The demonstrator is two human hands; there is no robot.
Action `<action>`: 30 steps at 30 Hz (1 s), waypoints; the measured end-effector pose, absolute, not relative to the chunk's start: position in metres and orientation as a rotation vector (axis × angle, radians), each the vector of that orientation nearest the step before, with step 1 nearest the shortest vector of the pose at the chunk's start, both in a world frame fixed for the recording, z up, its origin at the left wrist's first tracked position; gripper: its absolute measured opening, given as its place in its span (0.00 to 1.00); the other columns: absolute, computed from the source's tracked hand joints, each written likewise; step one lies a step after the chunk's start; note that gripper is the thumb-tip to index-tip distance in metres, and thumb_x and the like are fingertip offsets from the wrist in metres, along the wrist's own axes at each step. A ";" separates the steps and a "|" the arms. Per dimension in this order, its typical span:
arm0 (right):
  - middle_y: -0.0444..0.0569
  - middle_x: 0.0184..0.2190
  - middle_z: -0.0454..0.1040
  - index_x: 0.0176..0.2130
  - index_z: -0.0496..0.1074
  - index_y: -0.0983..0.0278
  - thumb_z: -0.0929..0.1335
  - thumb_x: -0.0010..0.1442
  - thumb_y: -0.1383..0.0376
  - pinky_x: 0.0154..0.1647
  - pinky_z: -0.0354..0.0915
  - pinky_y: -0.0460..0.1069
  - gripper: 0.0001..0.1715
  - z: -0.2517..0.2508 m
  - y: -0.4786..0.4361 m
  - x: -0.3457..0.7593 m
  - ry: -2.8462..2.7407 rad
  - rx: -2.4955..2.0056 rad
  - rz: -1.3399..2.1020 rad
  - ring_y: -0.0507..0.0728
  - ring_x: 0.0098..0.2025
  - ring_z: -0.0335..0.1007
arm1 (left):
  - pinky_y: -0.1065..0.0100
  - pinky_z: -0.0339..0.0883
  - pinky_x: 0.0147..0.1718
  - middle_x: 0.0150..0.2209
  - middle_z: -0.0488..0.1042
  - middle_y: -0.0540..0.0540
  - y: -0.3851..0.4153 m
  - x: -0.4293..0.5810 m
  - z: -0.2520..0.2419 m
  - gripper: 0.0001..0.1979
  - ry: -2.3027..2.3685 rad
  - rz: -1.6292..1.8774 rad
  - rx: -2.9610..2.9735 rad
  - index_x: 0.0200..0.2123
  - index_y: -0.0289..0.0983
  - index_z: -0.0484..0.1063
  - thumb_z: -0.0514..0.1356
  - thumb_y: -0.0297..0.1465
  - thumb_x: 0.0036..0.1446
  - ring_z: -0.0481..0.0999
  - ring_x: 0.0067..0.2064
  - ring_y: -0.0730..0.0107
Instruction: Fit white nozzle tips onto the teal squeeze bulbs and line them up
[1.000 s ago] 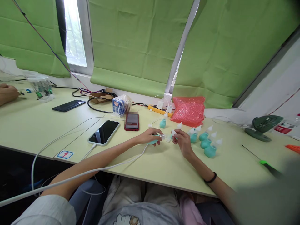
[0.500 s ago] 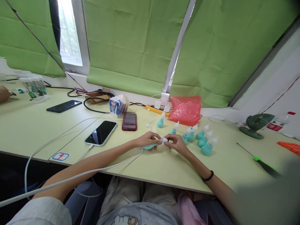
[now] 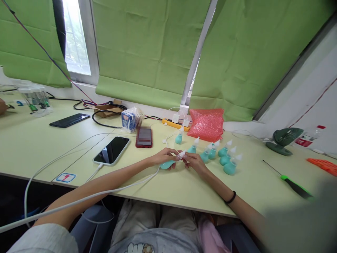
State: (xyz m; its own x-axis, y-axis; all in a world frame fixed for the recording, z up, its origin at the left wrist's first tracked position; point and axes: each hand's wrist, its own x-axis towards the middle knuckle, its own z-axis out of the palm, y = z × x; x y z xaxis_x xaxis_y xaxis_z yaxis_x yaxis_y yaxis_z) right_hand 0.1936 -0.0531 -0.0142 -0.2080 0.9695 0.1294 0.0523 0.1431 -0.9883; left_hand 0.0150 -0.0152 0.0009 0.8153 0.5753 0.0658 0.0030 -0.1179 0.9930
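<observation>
Taking the held teal bulb [image 3: 166, 165] as the centre of the dial, with twelve pointing toward the blinds [image 3: 137, 45], the bulb lies tilted in the left hand [image 3: 167, 157], just above the table [image 3: 184, 191] near its front edge. Its white tip [image 3: 182, 153] points toward two o'clock, and the right hand [image 3: 194, 162] meets it from three o'clock. The left fingers wrap the bulb and its neck, thumb on top; the right thumb and fingertips seem to pinch the tip near its base, though the exact contact is too small to tell. The bulb looks like rubber: light, squeezable, perhaps slightly grippy, and unlikely to break. The tip seems stiffer, small and smooth, so it could slip or twist between fingertips. The bulb is best cradled by its firmer neck, since pressing the round belly would dent it, and the tip best taken low, at its wide base. Similar teal bulbs [image 3: 230, 168] stand grouped between two and three o'clock, a lone bulb [image 3: 178, 139] near one, and a white-edged phone [image 3: 112, 151] between nine and ten.
</observation>
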 end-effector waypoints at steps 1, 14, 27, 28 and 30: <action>0.45 0.24 0.62 0.33 0.72 0.65 0.66 0.45 0.57 0.18 0.53 0.44 0.17 -0.016 -0.053 0.193 -1.460 -1.037 1.225 0.47 0.22 0.52 | 0.74 0.59 0.19 0.18 0.68 0.48 -0.016 0.015 0.002 0.18 0.452 0.521 1.621 0.32 0.31 0.65 0.57 0.40 0.44 0.66 0.17 0.77; 0.43 0.23 0.59 0.49 0.59 0.57 0.63 0.49 0.54 0.19 0.53 0.43 0.28 -0.019 -0.059 0.182 -1.320 -0.922 1.373 0.49 0.24 0.55 | 0.71 0.59 0.20 0.20 0.67 0.47 -0.027 0.022 -0.001 0.14 0.283 0.505 1.327 0.30 0.31 0.62 0.55 0.38 0.47 0.67 0.20 0.73; 0.47 0.26 0.64 0.41 0.68 0.61 0.63 0.49 0.55 0.19 0.56 0.43 0.20 -0.014 -0.059 0.183 -1.465 -0.907 1.303 0.50 0.27 0.58 | 0.71 0.58 0.18 0.16 0.64 0.49 -0.031 0.026 -0.001 0.17 0.333 0.501 1.261 0.27 0.32 0.62 0.52 0.42 0.47 0.64 0.16 0.74; 0.48 0.27 0.64 0.37 0.70 0.62 0.65 0.48 0.56 0.19 0.57 0.43 0.18 -0.011 -0.059 0.186 -1.517 -0.904 1.225 0.50 0.28 0.59 | 0.71 0.58 0.18 0.16 0.64 0.49 -0.031 0.026 0.000 0.17 0.354 0.505 1.289 0.27 0.32 0.62 0.52 0.42 0.47 0.64 0.16 0.74; 0.47 0.27 0.65 0.34 0.72 0.62 0.67 0.44 0.59 0.19 0.58 0.44 0.15 -0.004 -0.060 0.192 -1.621 -0.910 1.050 0.50 0.27 0.59 | 0.72 0.57 0.17 0.15 0.63 0.50 -0.030 0.024 0.003 0.16 0.400 0.511 1.388 0.28 0.32 0.63 0.53 0.41 0.46 0.63 0.16 0.75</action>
